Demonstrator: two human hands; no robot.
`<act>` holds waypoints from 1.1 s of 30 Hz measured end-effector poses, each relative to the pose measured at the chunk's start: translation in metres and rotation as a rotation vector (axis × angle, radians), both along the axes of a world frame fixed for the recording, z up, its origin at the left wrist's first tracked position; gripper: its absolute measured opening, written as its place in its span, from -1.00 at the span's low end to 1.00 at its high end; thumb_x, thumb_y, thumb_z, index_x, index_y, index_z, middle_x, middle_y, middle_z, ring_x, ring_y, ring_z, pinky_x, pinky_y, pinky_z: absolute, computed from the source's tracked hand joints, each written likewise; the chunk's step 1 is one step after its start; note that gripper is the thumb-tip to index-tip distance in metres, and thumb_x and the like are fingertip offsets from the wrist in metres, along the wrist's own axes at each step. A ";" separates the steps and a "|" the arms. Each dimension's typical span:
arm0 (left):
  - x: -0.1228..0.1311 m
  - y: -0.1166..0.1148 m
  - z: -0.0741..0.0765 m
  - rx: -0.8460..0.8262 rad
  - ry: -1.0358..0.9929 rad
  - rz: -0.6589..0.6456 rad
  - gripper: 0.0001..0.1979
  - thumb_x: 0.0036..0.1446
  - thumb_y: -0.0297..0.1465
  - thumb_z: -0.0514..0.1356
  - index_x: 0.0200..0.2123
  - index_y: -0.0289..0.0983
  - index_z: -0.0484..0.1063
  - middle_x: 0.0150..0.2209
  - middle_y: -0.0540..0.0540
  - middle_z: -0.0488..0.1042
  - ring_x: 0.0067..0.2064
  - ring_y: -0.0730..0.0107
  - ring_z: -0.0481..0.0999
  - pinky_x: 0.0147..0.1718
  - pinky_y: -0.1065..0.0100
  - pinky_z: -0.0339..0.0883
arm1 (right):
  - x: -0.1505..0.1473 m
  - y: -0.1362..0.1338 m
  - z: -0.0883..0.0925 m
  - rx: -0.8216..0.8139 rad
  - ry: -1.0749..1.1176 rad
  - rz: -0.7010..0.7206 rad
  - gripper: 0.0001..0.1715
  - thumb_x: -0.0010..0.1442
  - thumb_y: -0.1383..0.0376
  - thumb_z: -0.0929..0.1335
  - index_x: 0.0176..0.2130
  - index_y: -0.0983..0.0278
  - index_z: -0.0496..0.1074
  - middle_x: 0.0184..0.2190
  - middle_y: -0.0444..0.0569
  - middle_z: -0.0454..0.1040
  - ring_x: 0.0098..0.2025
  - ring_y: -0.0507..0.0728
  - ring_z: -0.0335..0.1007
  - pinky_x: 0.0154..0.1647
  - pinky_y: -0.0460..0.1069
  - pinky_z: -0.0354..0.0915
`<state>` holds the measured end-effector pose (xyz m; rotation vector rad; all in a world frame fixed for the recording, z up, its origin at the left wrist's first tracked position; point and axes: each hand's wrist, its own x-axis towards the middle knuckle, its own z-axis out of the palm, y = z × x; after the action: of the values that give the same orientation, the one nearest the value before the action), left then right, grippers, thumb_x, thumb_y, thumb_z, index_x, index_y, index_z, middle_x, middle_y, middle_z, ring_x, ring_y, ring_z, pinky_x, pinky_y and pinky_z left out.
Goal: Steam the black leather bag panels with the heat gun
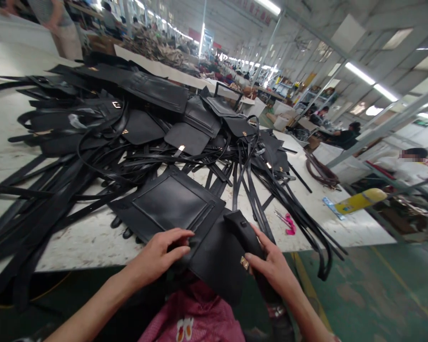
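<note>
The black bag (173, 199) lay at the near edge of the white table (364, 230), its flap (217, 259) hanging over that edge toward the person's apron (196, 316). The step in hand seemed to be close work on this one piece, with its flap laid out; a next move, I judged, called for a steadying touch on the left, since the overhanging flap was limp enough to drag the piece off the table. The bag was smooth and softly glossy, with a stitched-looking rectangular panel and a gold-coloured clasp (244, 262) on the flap. The right hand (271, 263) was wrapped around a thick black object (240, 230), tool or strap I could not tell, its thumb close by the clasp. The left hand (166, 249) was over the bag, thumb and forefinger parted with no pinch visible; whether it pressed the leather was unclear. Across the table's middle and far side sprawled a pile of black bags (146, 90) with tangled straps (53, 209). Toward the table's right end lay pink-handled scissors (290, 224), a yellow can (362, 200) and a brown coil (319, 171). Beyond the table's far left stood a co-worker (62, 31).
</note>
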<state>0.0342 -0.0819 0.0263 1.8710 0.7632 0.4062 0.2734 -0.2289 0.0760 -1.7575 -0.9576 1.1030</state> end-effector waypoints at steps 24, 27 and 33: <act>0.049 0.006 -0.040 0.678 0.273 -0.195 -0.57 0.18 -0.27 -0.05 0.14 -0.03 0.13 0.21 -0.12 0.16 0.23 0.01 0.02 0.09 -0.25 -0.26 | 0.046 0.132 0.032 -0.182 -0.093 0.313 -0.52 0.09 0.14 0.28 0.02 0.14 0.26 -0.57 -0.22 0.32 -0.67 -0.02 0.27 -0.69 -0.12 0.29; 0.053 0.006 -0.037 0.684 0.300 -0.178 -0.59 0.17 -0.29 -0.05 0.11 -0.03 0.19 0.16 -0.13 0.24 0.20 -0.01 0.07 0.07 -0.28 -0.26 | 0.051 0.128 0.041 -0.308 -0.033 0.422 -0.60 0.05 0.18 0.31 -0.07 0.19 0.36 -0.60 -0.19 0.35 -0.67 -0.03 0.26 -0.69 -0.14 0.26; 0.070 0.007 -0.027 0.754 0.337 -0.130 -0.65 0.15 -0.34 -0.02 0.01 -0.09 0.30 -0.07 -0.13 0.38 0.03 0.07 0.23 0.05 -0.15 -0.11 | 0.042 0.139 0.030 -0.359 0.012 0.436 -0.71 -0.01 0.22 0.36 -0.24 0.27 0.45 -0.65 -0.19 0.38 -0.67 -0.03 0.25 -0.65 -0.14 0.26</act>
<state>0.1047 -0.0753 -0.0003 2.7314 0.7594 0.3199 0.3155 -0.0898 0.1056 -1.8645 -1.2306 1.6443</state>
